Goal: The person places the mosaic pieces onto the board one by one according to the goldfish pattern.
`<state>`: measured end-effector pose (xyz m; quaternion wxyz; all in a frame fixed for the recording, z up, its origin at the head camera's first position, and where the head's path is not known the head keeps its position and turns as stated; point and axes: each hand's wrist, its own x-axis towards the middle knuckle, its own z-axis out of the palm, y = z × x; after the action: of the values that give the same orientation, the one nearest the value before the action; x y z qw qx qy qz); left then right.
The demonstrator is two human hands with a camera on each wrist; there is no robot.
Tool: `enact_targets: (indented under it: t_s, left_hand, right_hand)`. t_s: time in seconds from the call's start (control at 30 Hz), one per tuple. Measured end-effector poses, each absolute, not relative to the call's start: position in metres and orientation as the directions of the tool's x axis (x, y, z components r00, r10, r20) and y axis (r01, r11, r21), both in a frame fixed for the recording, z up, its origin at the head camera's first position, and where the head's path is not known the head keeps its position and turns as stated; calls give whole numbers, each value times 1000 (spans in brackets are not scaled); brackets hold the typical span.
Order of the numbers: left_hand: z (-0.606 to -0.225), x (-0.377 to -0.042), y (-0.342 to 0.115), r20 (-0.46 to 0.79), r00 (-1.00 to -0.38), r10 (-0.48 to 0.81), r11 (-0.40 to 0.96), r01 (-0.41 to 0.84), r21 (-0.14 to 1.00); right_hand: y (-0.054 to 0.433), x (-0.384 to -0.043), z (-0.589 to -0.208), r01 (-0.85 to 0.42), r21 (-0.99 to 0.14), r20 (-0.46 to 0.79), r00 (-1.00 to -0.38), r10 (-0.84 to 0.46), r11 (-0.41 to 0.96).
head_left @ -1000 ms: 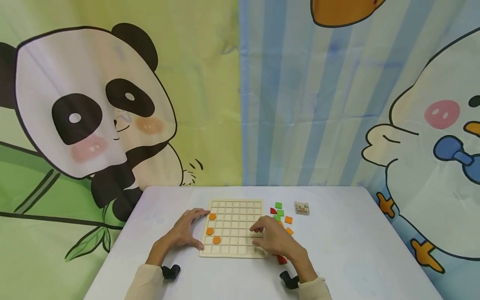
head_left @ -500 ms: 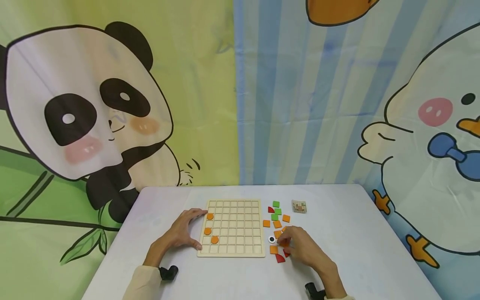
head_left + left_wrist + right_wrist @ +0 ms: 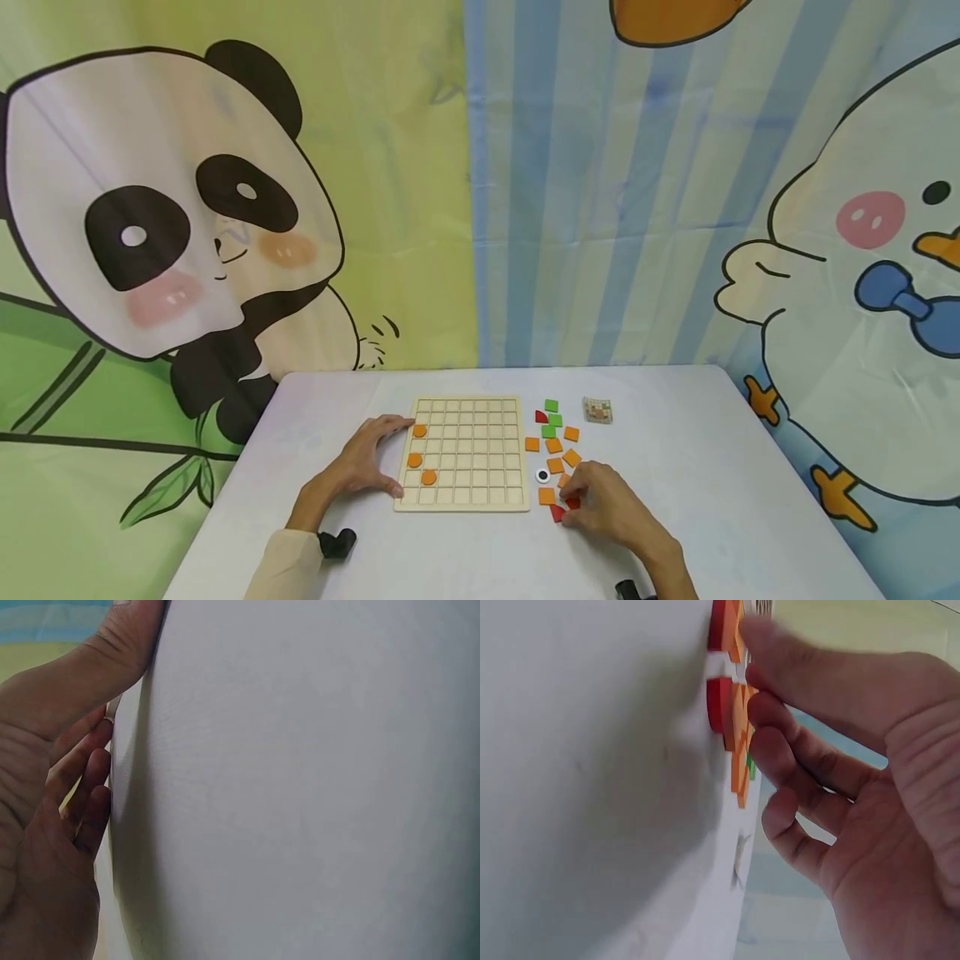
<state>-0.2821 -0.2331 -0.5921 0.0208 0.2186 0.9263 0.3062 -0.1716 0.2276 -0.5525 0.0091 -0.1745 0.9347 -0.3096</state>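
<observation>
The left hand [image 3: 367,458] was positioned at the left edge of the board [image 3: 472,454], thumb and fingers spread apart along it rather than clamped. The single board lay flat on the desk [image 3: 667,492]; it was judged light and stiff, best held by its side edges. Three orange discs [image 3: 420,431] sat in cells toward its left side. Right of the board lay seven visible orange squares [image 3: 532,444], three visible red pieces [image 3: 542,416], one white disc [image 3: 543,476] and three green squares [image 3: 549,432]. These were judged light, rigid and liable to slide; opposite edges offered the best pinch. Farther right lay one patterned card [image 3: 597,410]. The right hand [image 3: 611,504] was at the two near red pieces, fingers bent, thumb and fingertips apart, nothing visibly held; it may have hidden further pieces.
</observation>
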Motion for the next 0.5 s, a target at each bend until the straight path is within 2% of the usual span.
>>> enact_targets:
  t_s: [0.2, 0.5]
  left_hand:
    - [-589, -281, -233, 99, -905, 415, 712, 390, 584]
    - [-592, -280, -234, 100, -905, 413, 717, 391, 577]
  right_hand:
    - [219, -171, -558, -296, -577, 68, -946, -317, 761]
    - [215, -170, -562, -332, -537, 91, -937, -338, 776]
